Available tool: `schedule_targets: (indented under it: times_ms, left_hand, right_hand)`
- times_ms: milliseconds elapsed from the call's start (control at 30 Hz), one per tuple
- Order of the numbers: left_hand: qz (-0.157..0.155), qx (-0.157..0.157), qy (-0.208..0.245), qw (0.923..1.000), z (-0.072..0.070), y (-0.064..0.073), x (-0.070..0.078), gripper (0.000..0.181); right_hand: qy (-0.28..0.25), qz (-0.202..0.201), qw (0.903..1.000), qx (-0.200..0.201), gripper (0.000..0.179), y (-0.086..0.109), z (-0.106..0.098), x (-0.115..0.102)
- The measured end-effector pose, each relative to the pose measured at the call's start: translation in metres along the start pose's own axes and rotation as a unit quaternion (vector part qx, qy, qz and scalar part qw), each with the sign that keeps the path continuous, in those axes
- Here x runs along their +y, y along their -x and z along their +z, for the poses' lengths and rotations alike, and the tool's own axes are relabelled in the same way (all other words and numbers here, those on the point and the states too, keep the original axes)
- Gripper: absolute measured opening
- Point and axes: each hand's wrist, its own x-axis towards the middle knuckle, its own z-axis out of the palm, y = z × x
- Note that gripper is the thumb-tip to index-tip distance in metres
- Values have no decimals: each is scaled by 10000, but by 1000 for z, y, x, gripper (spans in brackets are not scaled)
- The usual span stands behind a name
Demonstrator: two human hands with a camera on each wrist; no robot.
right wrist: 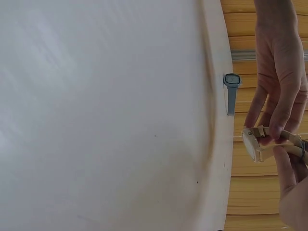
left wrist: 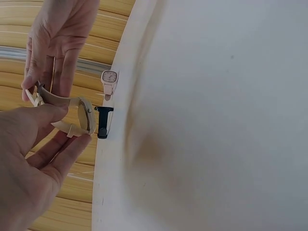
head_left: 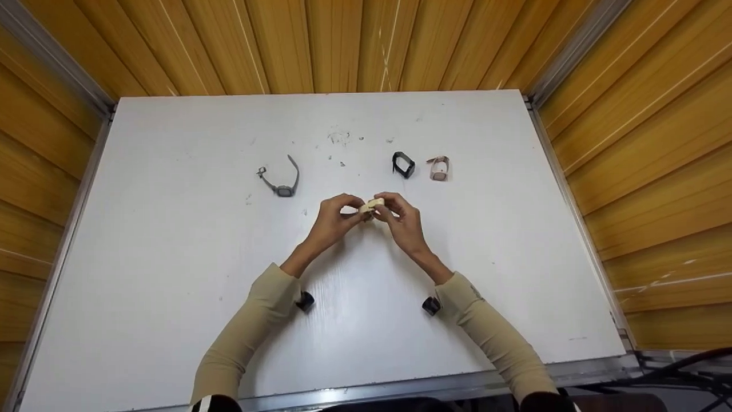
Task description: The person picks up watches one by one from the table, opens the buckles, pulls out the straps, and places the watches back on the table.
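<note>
A cream wristwatch (head_left: 373, 204) is held up over the table between both hands. Its strap bends into a loop behind the round case (left wrist: 86, 115), which shows at the far side of the fingers in the left wrist view. My left hand (head_left: 333, 220) pinches the strap with thumb and fingers. From the other side, my right hand (head_left: 405, 226) also grips the watch, its fingertips close to the strap ends. In the right wrist view the strap (right wrist: 288, 137) runs between the fingers of both hands, and part of it is hidden by them.
On the white table (head_left: 171, 257) a grey watch (head_left: 284, 190) lies with its strap spread, to the left. A black watch (head_left: 405, 166) and a pink watch (head_left: 439, 169) stand looped at the back right. Wood-patterned walls (head_left: 331, 46) enclose three sides.
</note>
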Motion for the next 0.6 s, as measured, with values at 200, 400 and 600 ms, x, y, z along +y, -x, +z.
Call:
schedule_targets:
  times_ms: [200, 400, 600]
  left_hand:
    - [-63, -36, 75, 9999, -1, 1, -1, 16]
    - [-115, 13, 149, 9998, -2, 0, 0, 16]
    - [-327, 49, -109, 9994, -7, 2, 0, 19]
  right_hand:
    - [-444, 297, 9986, 16, 25, -2, -1, -2]
    - [-243, 278, 9993, -61, 33, -4, -4, -3]
    - [87, 142, 9992, -368, 41, 0, -3, 3]
